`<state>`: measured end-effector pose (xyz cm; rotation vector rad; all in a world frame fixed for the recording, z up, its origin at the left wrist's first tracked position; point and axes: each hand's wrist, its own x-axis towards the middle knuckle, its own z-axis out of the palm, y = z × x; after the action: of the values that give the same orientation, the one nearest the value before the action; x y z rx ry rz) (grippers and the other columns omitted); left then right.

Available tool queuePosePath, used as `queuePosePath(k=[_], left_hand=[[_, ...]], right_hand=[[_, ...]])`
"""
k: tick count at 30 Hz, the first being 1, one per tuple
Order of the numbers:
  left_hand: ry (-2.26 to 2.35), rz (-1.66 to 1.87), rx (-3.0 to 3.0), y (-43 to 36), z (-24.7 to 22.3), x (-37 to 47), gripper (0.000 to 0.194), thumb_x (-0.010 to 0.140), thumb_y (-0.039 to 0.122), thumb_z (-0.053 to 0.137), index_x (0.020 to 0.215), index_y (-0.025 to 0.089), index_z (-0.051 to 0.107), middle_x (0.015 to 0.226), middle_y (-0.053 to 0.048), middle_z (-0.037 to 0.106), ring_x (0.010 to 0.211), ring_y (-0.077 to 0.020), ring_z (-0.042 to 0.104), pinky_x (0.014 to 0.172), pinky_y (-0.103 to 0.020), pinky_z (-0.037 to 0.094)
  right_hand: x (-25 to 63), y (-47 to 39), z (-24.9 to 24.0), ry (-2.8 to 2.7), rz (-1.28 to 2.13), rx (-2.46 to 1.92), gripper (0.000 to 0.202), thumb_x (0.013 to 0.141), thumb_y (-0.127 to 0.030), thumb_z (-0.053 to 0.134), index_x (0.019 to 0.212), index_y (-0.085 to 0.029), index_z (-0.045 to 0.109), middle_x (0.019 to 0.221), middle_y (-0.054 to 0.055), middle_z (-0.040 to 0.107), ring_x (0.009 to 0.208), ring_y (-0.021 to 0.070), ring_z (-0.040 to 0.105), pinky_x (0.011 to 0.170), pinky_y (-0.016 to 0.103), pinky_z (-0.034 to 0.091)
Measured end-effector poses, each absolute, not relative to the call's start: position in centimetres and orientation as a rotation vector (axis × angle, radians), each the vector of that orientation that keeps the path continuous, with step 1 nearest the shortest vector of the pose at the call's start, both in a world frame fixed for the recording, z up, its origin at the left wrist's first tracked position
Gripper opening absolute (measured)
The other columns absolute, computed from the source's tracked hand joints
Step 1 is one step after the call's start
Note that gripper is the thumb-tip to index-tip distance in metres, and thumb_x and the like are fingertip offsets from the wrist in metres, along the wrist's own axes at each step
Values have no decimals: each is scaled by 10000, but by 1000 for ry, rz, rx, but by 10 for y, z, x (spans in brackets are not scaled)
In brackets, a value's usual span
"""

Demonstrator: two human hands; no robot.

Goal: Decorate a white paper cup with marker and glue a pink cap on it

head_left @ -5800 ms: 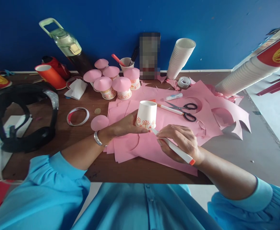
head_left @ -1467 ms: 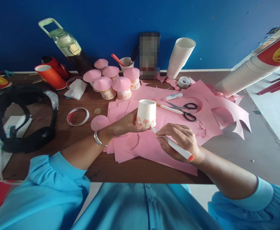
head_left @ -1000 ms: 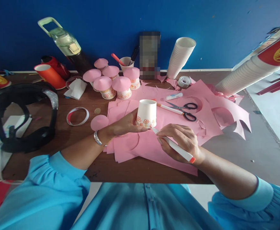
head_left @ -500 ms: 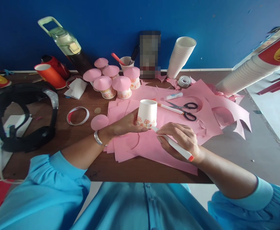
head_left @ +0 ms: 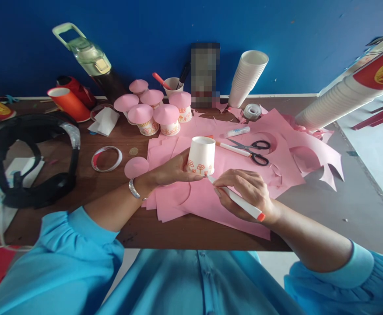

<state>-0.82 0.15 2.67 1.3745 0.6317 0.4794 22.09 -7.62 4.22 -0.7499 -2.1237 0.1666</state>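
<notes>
left hand (head_left: 174, 169) has the small white paper cup (head_left: 203, 152), closed around its side, thumb along the lower edge. cup is upside down, wider end low, held up over the pink paper sheets (head_left: 211, 203). my right hand (head_left: 245, 188) is pinched on a white marker (head_left: 239, 202) with an orange end, tip right by the cup's lower rim (can't tell if it's actually touching).

step in hand, i'd judge: drawing the orange-red flower band low on the cup. a stroke here calls for a steady cup and light tip pressure; reaching the plain side would take a small turn of the cup, fingers off wet ink.

around: scissors (head_left: 251, 149) and an orange-and-white marker (head_left: 235, 150) lie on the pink sheets, clear tube (head_left: 237, 132) just behind. cone-topped cups (head_left: 140, 114) are grouped farther back to the left, pink paper disc (head_left: 136, 168) beside my left wrist.
</notes>
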Motion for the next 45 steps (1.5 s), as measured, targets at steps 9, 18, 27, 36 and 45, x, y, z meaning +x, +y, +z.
queuePosePath(k=[9,18,27,36,45], left_hand=[[641,483,1373,4,21,-8,711,783,406,909,1393,210,601,1265,-115,723,1097,-260,690,933,-383,573],[621,526,1324,-1,41,-11,495,863,394,851,1294,209,694,1293,-106,746,1205,-292,685,1064,-465,543],[456,531,1260,4,27,-8,550,898,371,830,1406,252,658,1394,-107,705,1327,-306,649,1141,-487,520],[512,509,1317,5,18,-10,545,845,393,885,1329,241,686,1251,-89,721,1162,-259,678,1003,-400,555],[560,529,1313,1,37,-10,417,835,333,875,1205,231,711,1188,-69,731,1160,-259,688,1000,-397,583]], right_hand=[[221,-76,43,-2115,185,-743,168,944,-57,615,1020,-207,619,765,-3,709,605,139,680,540,257,543],[227,-74,40,-1967,31,-706,219,977,-133,656,1186,-198,651,872,47,740,758,198,756,648,318,648],[225,-70,33,-1991,61,-736,269,974,-126,703,1230,-191,650,1020,106,787,991,248,811,808,370,702],[225,-72,37,-2012,77,-705,253,975,-123,681,1212,-203,640,943,75,767,867,225,786,731,364,687],[221,-74,37,-2040,161,-673,247,921,-44,648,1103,-211,647,814,19,736,692,185,717,612,312,602]])
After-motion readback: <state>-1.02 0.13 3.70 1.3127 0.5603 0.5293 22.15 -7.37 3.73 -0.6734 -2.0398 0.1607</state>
